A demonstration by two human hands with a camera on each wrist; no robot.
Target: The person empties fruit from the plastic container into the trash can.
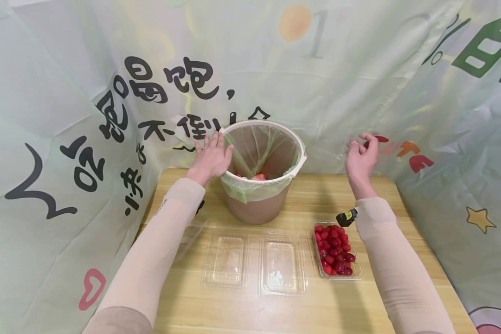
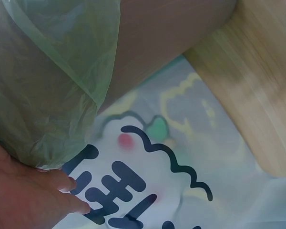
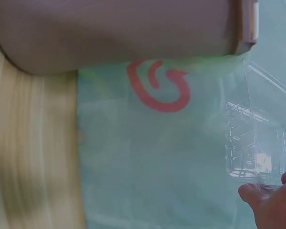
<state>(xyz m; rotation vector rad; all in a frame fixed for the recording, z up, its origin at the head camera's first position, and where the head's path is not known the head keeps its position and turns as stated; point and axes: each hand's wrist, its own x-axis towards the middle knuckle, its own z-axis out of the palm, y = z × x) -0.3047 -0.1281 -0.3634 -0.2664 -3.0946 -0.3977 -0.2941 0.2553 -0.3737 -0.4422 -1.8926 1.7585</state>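
Note:
My left hand (image 1: pixel 210 157) rests with outstretched fingers on the left rim of a brownish-pink bin (image 1: pixel 256 208). A thin green plastic bag (image 1: pixel 244 190) lines the bin and folds over its rim. Reddish fruit (image 1: pixel 259 177) shows low inside. To the right of the bin, my right hand (image 1: pixel 363 160) is raised above the table. Its thumb and fingers pinch the edge of a clear plastic container (image 3: pixel 252 138), plain in the right wrist view but faint in the head view.
A clear plastic box (image 1: pixel 356 274) of red berries (image 1: pixel 334 250) stands at the right. Two clear containers (image 1: pixel 225 264) lie side by side in front of the bin on the wooden table (image 1: pixel 217 311). Another clear container (image 1: pixel 189 236) sits by the left forearm. Printed cloth (image 1: pixel 338 83) surrounds the table.

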